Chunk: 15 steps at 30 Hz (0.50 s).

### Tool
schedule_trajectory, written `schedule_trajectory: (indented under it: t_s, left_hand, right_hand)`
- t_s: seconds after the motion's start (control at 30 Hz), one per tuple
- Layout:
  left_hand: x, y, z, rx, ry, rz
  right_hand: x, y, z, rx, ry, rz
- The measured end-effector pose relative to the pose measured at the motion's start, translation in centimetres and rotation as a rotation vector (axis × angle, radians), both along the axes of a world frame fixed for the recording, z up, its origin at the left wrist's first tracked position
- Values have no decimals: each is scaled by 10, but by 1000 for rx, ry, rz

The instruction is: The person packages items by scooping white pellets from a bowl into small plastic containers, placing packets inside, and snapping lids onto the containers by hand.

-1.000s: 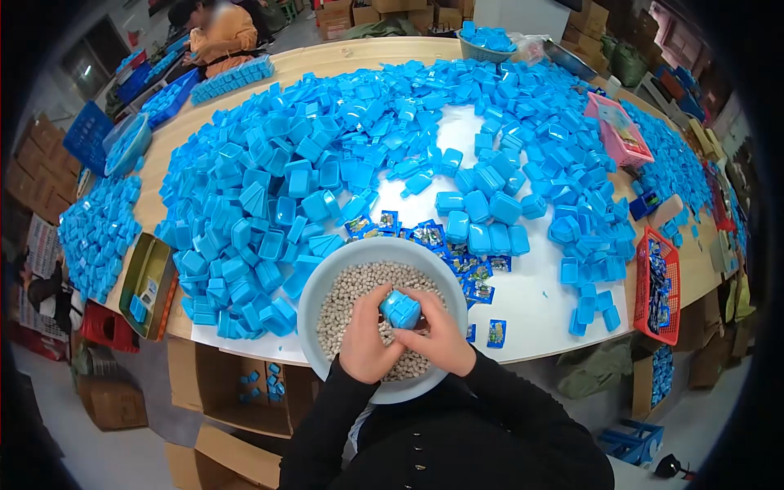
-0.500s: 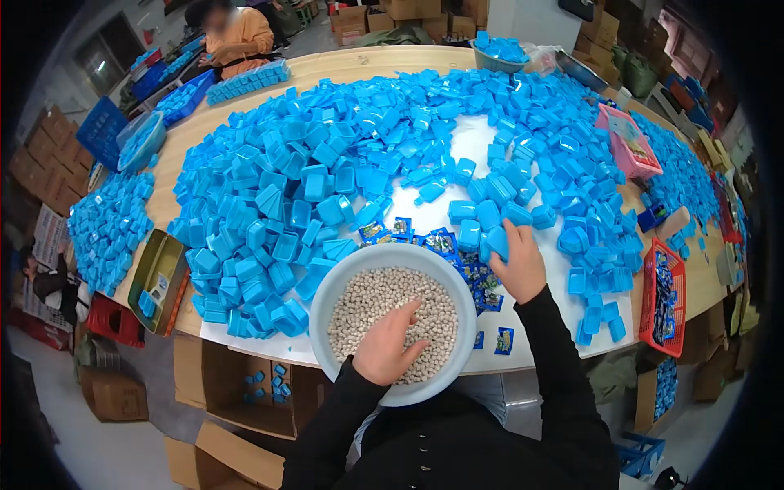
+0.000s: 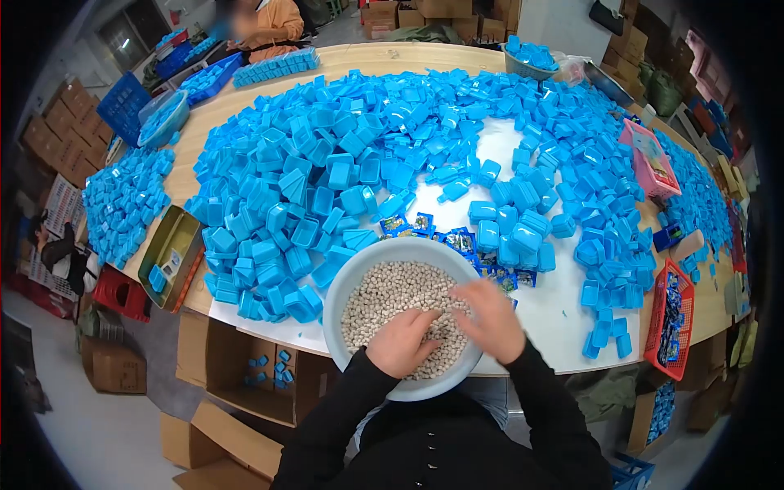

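Note:
A pale grey-blue basin (image 3: 332, 327) sits at the table's front edge, holding many small whitish pellets (image 3: 388, 286). Inside it, my left hand (image 3: 400, 343) rests on the pellets, its thumb apart from its bent fingers; nothing shows in its grip. My right hand (image 3: 494, 318), slightly blurred, reaches over the basin's right side with fingers stretched apart toward the pellets. Just beyond the basin are small dark-blue printed packets (image 3: 460, 239). Stacked blue plastic boxes (image 3: 527, 237) stand behind my right hand.
A large heap of blue boxes and lids (image 3: 286, 180) spreads across the table. At right are a red basket (image 3: 688, 318) of packets and a pink basket (image 3: 653, 167). A metal tin (image 3: 173, 245) stands left; open cartons (image 3: 224, 367) lie below. Another person (image 3: 273, 24) sits beyond.
My right hand has left the blue boxes and moved left and nearer, over the basin. My left hand stays among the pellets. The whole view has shifted slightly.

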<state>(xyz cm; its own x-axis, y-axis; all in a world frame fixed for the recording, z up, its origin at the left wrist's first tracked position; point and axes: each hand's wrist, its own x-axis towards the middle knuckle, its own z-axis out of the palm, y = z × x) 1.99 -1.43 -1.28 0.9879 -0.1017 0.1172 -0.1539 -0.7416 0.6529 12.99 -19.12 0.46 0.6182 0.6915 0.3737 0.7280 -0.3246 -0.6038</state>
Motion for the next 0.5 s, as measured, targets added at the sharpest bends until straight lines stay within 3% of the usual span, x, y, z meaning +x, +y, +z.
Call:
schedule_trajectory:
  t_s: [0.07, 0.17, 0.5]
  left_hand:
    - [0, 0, -10, 32, -33, 2]
    - [-3, 1, -24, 120, -127, 5]
    - [-7, -3, -4, 217, 105, 39]
  right_hand:
    - [-15, 18, -11, -128, -61, 115]
    - [-25, 28, -22, -320, -199, 71]
    - [-26, 25, -29, -399, -187, 114]
